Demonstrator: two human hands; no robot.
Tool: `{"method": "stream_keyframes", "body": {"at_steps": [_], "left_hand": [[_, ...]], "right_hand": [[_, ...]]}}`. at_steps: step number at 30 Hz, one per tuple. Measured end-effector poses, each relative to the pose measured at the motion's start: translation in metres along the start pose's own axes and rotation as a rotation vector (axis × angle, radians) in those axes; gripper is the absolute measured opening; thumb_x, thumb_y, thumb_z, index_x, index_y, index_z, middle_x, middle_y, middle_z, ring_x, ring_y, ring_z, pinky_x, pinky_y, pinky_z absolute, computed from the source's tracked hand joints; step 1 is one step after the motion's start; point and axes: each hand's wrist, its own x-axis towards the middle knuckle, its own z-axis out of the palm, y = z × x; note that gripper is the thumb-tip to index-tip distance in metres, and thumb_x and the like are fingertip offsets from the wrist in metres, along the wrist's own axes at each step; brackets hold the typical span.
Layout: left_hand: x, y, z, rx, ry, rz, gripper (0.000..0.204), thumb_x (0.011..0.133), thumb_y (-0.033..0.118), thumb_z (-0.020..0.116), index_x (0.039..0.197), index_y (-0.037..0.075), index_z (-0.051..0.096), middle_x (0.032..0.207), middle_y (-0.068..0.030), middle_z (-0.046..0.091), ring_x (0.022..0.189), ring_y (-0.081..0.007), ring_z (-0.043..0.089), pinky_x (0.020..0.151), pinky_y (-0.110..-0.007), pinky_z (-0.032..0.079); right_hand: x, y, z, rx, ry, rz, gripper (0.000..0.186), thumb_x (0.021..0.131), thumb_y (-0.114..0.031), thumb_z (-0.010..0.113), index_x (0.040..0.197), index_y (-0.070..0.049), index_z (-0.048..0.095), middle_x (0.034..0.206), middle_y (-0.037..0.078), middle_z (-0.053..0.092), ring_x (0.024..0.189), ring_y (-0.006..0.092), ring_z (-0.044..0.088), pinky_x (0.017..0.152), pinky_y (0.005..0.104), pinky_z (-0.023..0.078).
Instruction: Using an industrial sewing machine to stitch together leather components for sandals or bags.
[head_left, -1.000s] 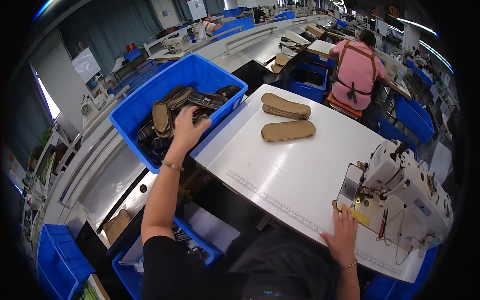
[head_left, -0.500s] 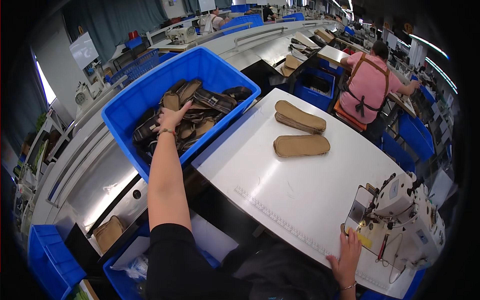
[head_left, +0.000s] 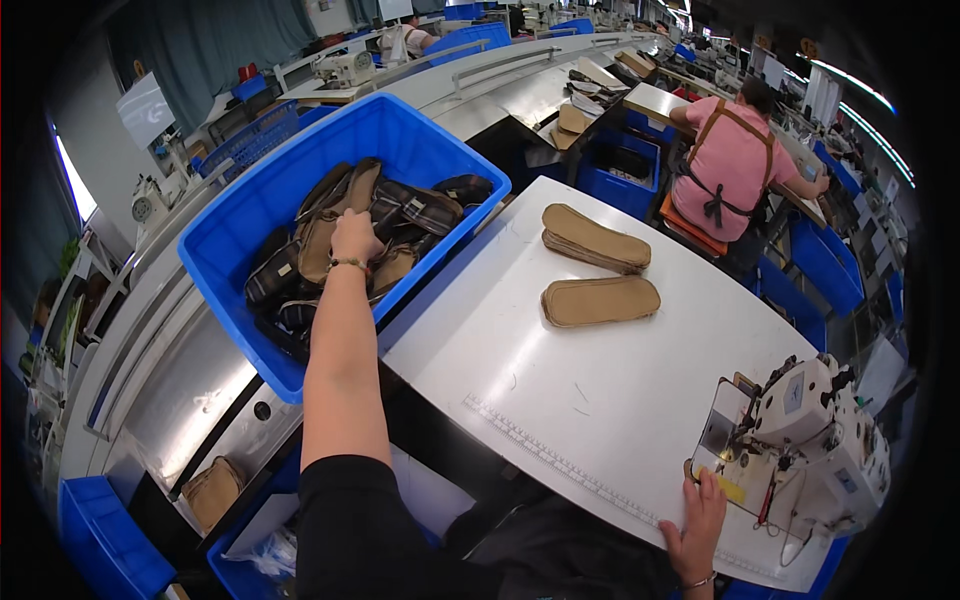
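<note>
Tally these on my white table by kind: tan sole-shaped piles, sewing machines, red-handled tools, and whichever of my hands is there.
Tan sole-shaped piles: 2
White sewing machine: 1
Red-handled tool: 1
Right hand: 1
Total: 5

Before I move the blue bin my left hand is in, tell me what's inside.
A pile of dark checked and tan cloth pieces lies inside the blue bin, with your left hand among them. The pile and near wall hide the bin's floor.
</note>
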Motion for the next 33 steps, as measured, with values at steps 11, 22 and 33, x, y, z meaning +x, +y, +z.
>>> {"method": "stream_keyframes", "body": {"at_steps": [11,22,33], "left_hand": [[-0.012,0.005,-0.007,0.012,-0.135,0.071,0.043,0.072,0.017,0.074,0.113,0.007,0.069,0.109,-0.0188,0.071,0.105,-0.0346,0.067,0.092,-0.043,0.054],[-0.051,-0.039,-0.038,-0.287,0.042,0.076,0.038,0.069,0.009,0.069,0.107,0.009,0.073,0.099,-0.0207,0.071,0.098,-0.0374,0.067,0.086,-0.045,0.053],[-0.081,-0.049,-0.114,-0.471,0.340,-0.008,0.042,0.066,0.008,0.070,0.107,0.007,0.071,0.094,-0.0178,0.072,0.092,-0.0347,0.069,0.081,-0.042,0.054]], "right_hand": [[0.000,0.001,0.001,0.003,0.029,-0.033,0.069,0.090,-0.051,0.059,0.137,-0.001,0.050,0.151,0.025,0.038,0.140,0.0455,0.033,0.115,0.0552,0.022],[-0.001,0.002,0.002,0.016,0.040,-0.032,0.067,0.088,-0.045,0.062,0.136,0.000,0.050,0.150,0.026,0.038,0.139,0.0460,0.033,0.115,0.0562,0.021],[-0.003,0.008,0.008,0.004,0.051,-0.041,0.069,0.086,-0.045,0.064,0.137,0.000,0.050,0.151,0.026,0.037,0.140,0.0453,0.032,0.114,0.0580,0.020]]}}
